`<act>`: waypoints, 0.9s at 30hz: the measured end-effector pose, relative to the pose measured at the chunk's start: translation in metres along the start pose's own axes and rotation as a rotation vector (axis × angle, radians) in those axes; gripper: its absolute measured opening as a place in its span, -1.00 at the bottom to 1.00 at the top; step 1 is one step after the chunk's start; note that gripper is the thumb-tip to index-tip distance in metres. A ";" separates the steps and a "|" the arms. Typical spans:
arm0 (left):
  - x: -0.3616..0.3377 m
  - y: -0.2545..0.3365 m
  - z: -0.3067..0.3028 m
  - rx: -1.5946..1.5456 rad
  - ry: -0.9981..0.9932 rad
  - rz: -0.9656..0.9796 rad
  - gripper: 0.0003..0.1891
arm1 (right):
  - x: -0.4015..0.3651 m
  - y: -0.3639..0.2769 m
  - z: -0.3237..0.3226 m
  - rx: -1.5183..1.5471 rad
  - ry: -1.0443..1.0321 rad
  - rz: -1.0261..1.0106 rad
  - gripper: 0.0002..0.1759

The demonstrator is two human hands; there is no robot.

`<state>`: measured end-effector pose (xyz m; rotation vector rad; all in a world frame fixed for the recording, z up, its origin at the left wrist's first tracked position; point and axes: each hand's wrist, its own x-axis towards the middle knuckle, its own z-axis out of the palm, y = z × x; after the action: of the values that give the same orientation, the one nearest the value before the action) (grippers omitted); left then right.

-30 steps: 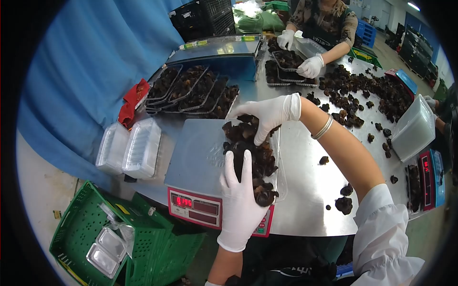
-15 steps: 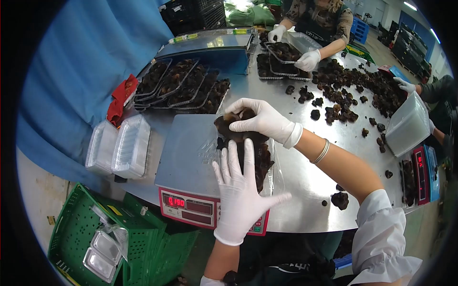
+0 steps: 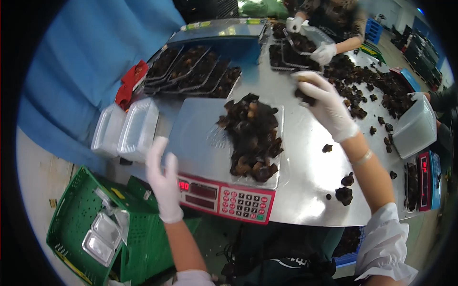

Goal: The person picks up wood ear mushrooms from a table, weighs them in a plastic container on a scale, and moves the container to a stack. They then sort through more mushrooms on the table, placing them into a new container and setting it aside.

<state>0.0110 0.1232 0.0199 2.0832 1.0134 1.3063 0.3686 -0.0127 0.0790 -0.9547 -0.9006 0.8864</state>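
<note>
I am leaning over the steel table, which is filling the middle of the frame. The red-fronted scale is sitting on it just left of centre. A clear tray is lying on the right part of the scale's plate, heaped high with dark, crinkled mushrooms. A loose pile of the same mushrooms is spreading over the table at the upper right, where a co-worker's gloved hand is working at filled trays. A stack of empty trays is standing at the left. My left hand, gloved and blurred, is hanging open with fingers spread by the scale's front left corner, above the green crate, gripping nothing. My right hand is hovering right of the heaped tray, fingers closing around one piece of dark mushroom. I am judging that piece as very light, thin and springy, maybe brittle at its frilled edges, so a gentle pinch across its thicker fold should be suiting it best. The tray looks flimsy and overfull, so I would be lifting it by both long rims.
</note>
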 end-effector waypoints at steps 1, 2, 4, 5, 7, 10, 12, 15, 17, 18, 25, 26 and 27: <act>0.013 -0.026 -0.016 0.114 0.042 -0.027 -0.61 | -0.017 -0.002 -0.013 0.055 0.044 0.067 -0.68; 0.028 -0.051 -0.030 0.233 0.091 -0.059 -0.63 | -0.030 0.002 -0.028 0.134 0.125 0.145 -0.65; 0.054 -0.102 -0.051 0.533 0.147 0.022 -0.58 | -0.050 0.015 -0.066 0.334 0.178 0.312 -0.58; 0.067 -0.140 -0.055 0.676 0.110 0.013 -0.56 | -0.060 0.018 -0.073 0.425 0.227 0.387 -0.59; 0.083 -0.169 -0.056 0.813 0.079 -0.008 -0.53 | -0.073 0.027 -0.083 0.444 0.276 0.469 -0.56; 0.099 -0.183 -0.047 1.015 -0.208 -0.022 -0.56 | -0.074 0.019 -0.064 0.292 0.309 0.533 -0.56; 0.110 -0.203 -0.050 0.755 -0.125 -0.072 -0.65 | -0.064 0.013 -0.050 0.092 0.261 0.544 -0.56; 0.118 -0.201 -0.053 0.578 -0.083 -0.130 -0.72 | -0.040 0.003 -0.011 -0.266 0.031 0.442 -0.58; 0.118 -0.200 -0.053 0.542 -0.098 -0.128 -0.71 | -0.018 0.002 0.016 -0.583 -0.039 0.324 -0.59; 0.118 -0.203 -0.054 0.533 -0.091 -0.125 -0.71 | -0.005 0.008 0.020 -0.638 -0.104 0.288 -0.55; 0.123 -0.195 -0.058 0.481 -0.083 -0.229 -0.70 | 0.033 0.039 0.038 -1.011 -0.394 -0.191 -0.50; 0.125 -0.195 -0.059 0.475 -0.077 -0.229 -0.70 | 0.034 0.036 0.034 -0.999 -0.378 -0.186 -0.52; 0.128 -0.199 -0.062 0.467 -0.106 -0.262 -0.70 | 0.033 0.039 0.026 -0.786 -0.312 -0.106 -0.54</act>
<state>-0.0768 0.3469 -0.0262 2.2144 1.5999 0.8785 0.3484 0.0367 0.0585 -1.4368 -1.6148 0.5904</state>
